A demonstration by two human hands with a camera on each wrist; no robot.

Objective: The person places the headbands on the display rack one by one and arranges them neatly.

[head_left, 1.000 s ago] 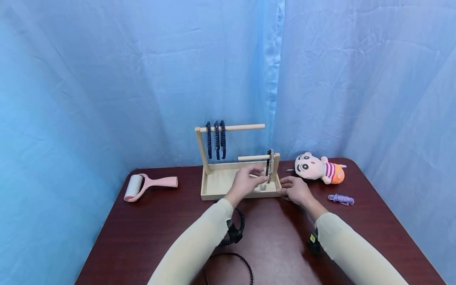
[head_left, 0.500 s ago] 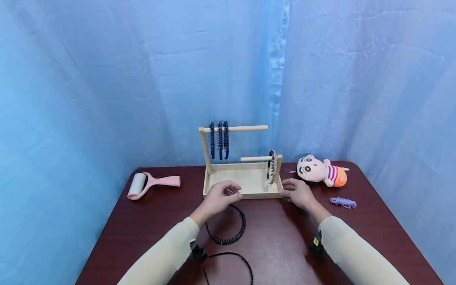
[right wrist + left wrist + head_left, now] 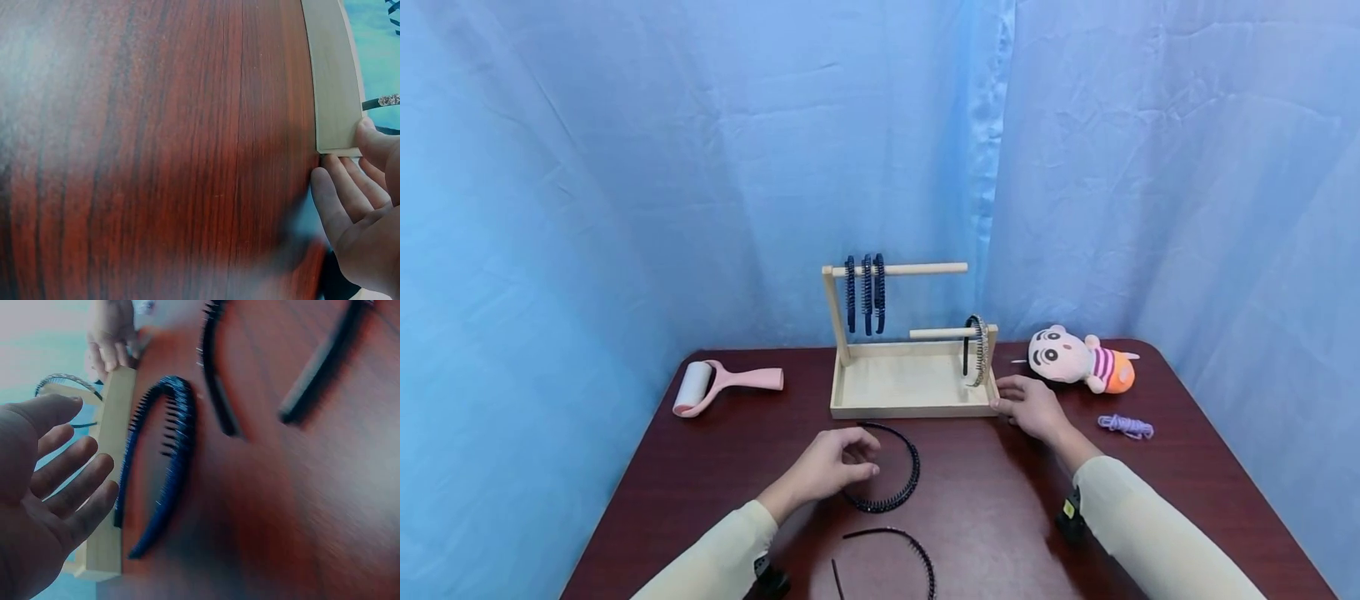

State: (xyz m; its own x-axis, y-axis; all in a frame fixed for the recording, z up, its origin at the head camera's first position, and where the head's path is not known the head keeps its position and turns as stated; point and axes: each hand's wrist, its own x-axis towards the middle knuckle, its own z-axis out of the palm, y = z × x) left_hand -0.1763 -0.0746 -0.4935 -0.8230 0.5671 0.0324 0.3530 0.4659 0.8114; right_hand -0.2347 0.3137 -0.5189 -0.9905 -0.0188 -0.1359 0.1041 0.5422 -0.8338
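In the head view, the left hand (image 3: 825,464) is covering part of the first black headband (image 3: 184,425), which is lying on the table (image 3: 1000,517) in front of the wooden stand (image 3: 917,412). The fingers are curving loosely, with a wide gap to the thumb, and are holding nothing. Whether any fingertip is touching this headband cannot be determined.

The second black headband (image 3: 929,571) is lying nearer the person; the lower frame edge is cutting it off. In the left wrist view, its two ends are showing with blur, and its arch is running out at the top.

The right hand (image 3: 1030,407) is gripping the stand's right front corner, thumb on the front rim and fingers against the end wall. The right wrist view is cropping the stand at the right edge and showing only a fragment of the patterned headband (image 3: 982,350).

Compared with one second earlier, the left hand is no longer reaching to the patterned headband; it is now occupying a position nearer the person. The patterned headband is remaining on the lower peg (image 3: 942,333), three dark headbands (image 3: 867,292) are remaining on the upper peg (image 3: 928,269), and the right hand is maintaining its place.
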